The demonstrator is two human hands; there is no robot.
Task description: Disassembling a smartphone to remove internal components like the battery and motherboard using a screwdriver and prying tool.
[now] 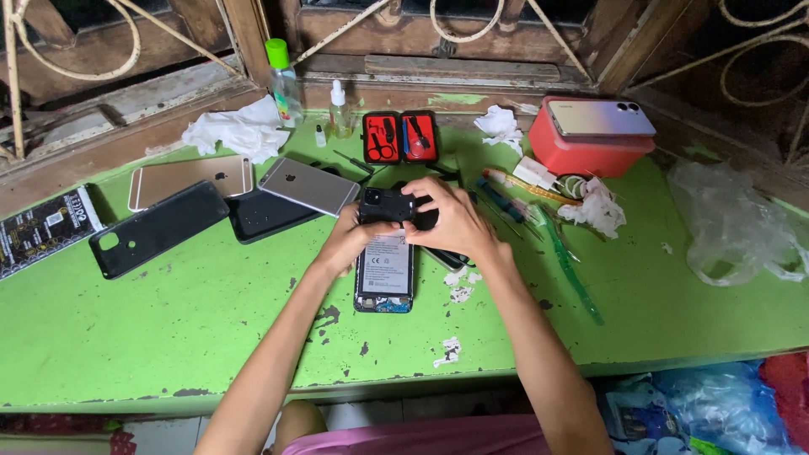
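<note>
An opened smartphone (385, 278) lies back-up on the green table (168, 329), its battery and bottom board exposed. My left hand (352, 240) grips the phone's upper left edge. My right hand (451, 217) rests over its upper right, fingers curled onto the black camera-end cover (386, 204). Both hands press on the top part of the phone; what lies under the right palm is hidden.
Left of the phone lie two black back covers (156, 227), a gold phone (190, 180) and a silver phone (308, 185). Behind stand a red tool case (400, 137), small bottles (283, 80), tissues (236, 131). At right, a red box (586, 147) with a phone on top, a green pry tool (569, 261), a plastic bag (733, 223).
</note>
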